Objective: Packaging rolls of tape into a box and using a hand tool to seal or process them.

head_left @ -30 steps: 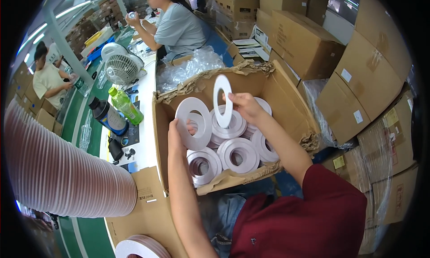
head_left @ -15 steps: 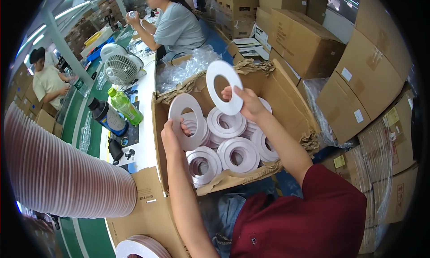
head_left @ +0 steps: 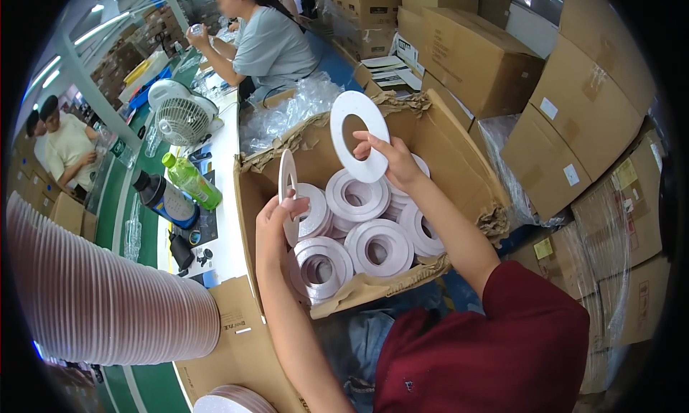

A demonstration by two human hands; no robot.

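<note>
My left hand (head_left: 275, 223) grips a flat white ring (head_left: 286, 170), which stands nearly edge-on above the left side of an open carton (head_left: 459, 149). In my right hand (head_left: 397, 162) is another white ring (head_left: 342, 150), tilted with its broad face showing; the fingers reach through its hole and the thumb lies on the rim. Below both hands, several stacks of the same rings (head_left: 378, 248) fill the carton's bottom. The carton's top edges are torn and ragged.
A tall stack of rings (head_left: 115, 298) leans at the left, with a shorter stack (head_left: 233, 401) on cardboard near the front. A fan (head_left: 181, 115), green bottle (head_left: 190, 182) and dark bottle (head_left: 165, 199) stand on the white table. Large cartons (head_left: 574, 119) rise at the right. A co-worker (head_left: 269, 43) sits beyond.
My left hand has turned its ring from face-on to nearly edge-on. The right hand still holds its ring in much the same place. The whole view has shifted slightly.
</note>
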